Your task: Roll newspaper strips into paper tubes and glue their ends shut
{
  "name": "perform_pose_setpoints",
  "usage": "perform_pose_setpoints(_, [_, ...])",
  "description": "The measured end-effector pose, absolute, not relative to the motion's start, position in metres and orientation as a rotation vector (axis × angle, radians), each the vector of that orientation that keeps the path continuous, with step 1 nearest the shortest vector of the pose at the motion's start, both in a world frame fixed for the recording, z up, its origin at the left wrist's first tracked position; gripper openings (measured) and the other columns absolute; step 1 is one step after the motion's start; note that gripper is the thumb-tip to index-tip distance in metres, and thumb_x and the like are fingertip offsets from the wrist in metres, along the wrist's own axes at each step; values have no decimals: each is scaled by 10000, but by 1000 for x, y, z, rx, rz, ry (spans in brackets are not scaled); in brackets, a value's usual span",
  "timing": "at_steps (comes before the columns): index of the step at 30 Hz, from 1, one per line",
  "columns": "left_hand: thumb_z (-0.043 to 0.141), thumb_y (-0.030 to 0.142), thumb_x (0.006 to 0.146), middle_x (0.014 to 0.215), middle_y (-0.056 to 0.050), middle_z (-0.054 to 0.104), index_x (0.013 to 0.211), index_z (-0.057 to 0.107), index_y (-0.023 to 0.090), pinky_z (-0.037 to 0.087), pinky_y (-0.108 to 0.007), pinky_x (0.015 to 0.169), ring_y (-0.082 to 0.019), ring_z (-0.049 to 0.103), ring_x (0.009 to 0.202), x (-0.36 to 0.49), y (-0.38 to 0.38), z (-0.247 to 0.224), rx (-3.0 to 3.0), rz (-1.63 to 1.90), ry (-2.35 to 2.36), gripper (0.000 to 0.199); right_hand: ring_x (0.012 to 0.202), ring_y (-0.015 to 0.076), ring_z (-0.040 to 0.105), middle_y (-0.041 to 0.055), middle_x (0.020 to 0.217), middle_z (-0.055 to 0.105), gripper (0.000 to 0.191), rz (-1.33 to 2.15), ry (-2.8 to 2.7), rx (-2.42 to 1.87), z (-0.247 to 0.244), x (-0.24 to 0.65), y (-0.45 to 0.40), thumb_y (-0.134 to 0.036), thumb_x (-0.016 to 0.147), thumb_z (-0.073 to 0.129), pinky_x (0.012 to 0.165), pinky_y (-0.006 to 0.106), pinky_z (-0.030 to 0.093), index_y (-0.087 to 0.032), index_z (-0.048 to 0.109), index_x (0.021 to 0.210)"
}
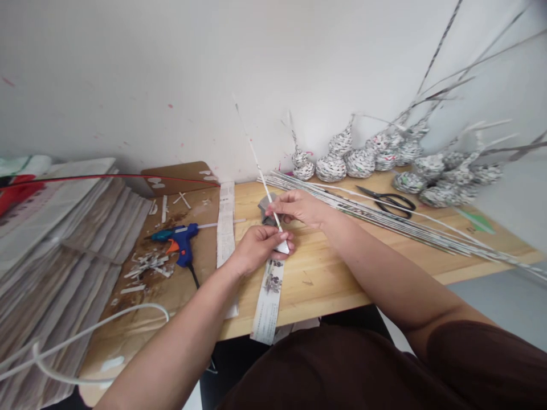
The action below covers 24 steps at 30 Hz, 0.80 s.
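Observation:
A thin white paper tube (pixel 257 165) stands up slantwise between my two hands. My left hand (pixel 262 245) is closed round its lower end, where a small white piece of paper widens below the fingers. My right hand (pixel 297 208) pinches the tube a little higher up. Under my left hand a printed newspaper strip (pixel 268 307) runs down over the table's front edge. A grey bundle (pixel 264 208) sits just behind my hands, partly hidden by them.
A blue glue gun (pixel 183 242) lies left among paper scraps, near a stacked newspaper pile (pixel 102 228). Another paper strip (pixel 225 222) lies beside it. Right are long paper tubes (pixel 367 216), black scissors (pixel 391 204) and several woven gourd shapes (pixel 331 168) by the wall.

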<state>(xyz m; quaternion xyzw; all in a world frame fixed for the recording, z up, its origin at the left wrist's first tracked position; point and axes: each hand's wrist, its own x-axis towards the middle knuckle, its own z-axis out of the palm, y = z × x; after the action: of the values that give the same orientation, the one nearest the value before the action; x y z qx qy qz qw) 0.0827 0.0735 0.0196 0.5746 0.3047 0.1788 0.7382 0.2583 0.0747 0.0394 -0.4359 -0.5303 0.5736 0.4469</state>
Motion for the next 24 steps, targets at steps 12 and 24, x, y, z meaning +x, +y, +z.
perform_pose_setpoints(12, [731,415,727,803,-108,721,885,705,94,564,-299,681,-171,676,736,83,72,21,1236,417,690,358,760,128,610,63,895,684,288,1512,-1288,-1023,40,260,73,-406,742,741,647,233,490,-142,713,853])
perform_pose_setpoints(24, [720,419,738,813,-95,705,856,704,103,568,-307,694,-175,669,775,82,72,21,1270,386,656,338,768,138,627,51,824,679,255,1506,-1148,-1011,44,261,73,-349,678,806,658,231,527,-128,686,719])
